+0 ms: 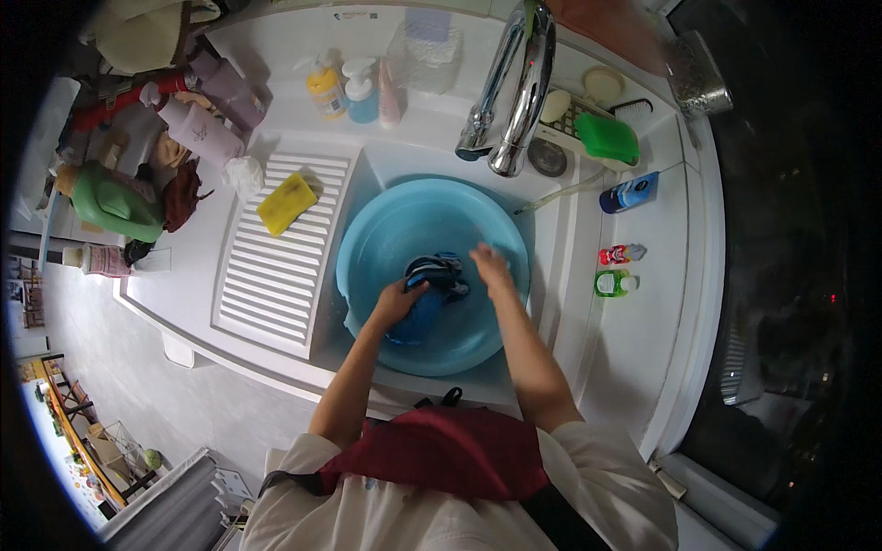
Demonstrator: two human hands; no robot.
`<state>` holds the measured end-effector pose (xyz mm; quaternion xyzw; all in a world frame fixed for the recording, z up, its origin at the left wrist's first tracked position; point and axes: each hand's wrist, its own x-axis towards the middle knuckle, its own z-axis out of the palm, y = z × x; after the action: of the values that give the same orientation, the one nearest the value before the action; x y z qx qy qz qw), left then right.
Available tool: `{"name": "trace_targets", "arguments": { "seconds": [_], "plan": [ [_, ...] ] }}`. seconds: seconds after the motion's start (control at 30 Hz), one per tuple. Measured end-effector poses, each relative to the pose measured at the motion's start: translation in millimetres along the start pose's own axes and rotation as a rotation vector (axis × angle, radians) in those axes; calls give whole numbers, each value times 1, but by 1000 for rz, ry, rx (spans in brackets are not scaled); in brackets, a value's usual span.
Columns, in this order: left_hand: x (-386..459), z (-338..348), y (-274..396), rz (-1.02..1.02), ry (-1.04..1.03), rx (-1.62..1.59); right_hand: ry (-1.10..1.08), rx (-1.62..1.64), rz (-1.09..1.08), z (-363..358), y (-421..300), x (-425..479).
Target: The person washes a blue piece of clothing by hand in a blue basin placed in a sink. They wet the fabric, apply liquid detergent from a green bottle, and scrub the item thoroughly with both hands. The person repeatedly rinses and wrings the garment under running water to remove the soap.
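A light blue plastic basin (434, 200) sits in the white laundry sink (386, 162) in front of me. Inside it lies a bunched blue and black cloth (424, 313) with pale stripes. My left hand (400, 301) grips the cloth at its left side, thumb on top. Over the right part of the basin, to the right of the cloth and apart from it, is my right hand (490, 263); it is blurred, its fingers look curled, and whether it holds anything cannot be told. A chrome faucet (513, 117) stands behind the basin.
A yellow sponge (286, 204) lies on the ribbed washboard (275, 275) at left. Pump bottles (360, 91) stand along the back ledge. A green detergent bottle (114, 203) is at far left. The right ledge holds a green scrubber (606, 138), a blue tube (628, 193) and small bottles (613, 283).
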<state>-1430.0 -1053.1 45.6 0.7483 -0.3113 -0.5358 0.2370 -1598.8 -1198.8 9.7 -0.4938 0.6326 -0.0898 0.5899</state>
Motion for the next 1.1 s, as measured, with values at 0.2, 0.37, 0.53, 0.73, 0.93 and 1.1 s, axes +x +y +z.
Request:
{"name": "trace_targets", "arguments": {
  "seconds": [0.2, 0.37, 0.53, 0.73, 0.93, 1.1],
  "plan": [
    [-60, 5, 50, 475, 132, 224, -271, 677, 72, 29, 44, -36],
    [-83, 8, 42, 555, 66, 443, -439, 1011, -206, 4, 3, -57],
    [-64, 11, 1, 358, 10, 328, -488, 1004, -48, -11, -31, -53],
    [-36, 21, 3, 464, 181, -527, -678, 810, -86, 4, -37, -96],
    [-52, 38, 16, 500, 333, -484, -698, 1006, -50, 6, -40, -102],
    [-44, 68, 4, 563, 440, -401, -624, 1058, -38, 24, -45, -116]
  ]
}}
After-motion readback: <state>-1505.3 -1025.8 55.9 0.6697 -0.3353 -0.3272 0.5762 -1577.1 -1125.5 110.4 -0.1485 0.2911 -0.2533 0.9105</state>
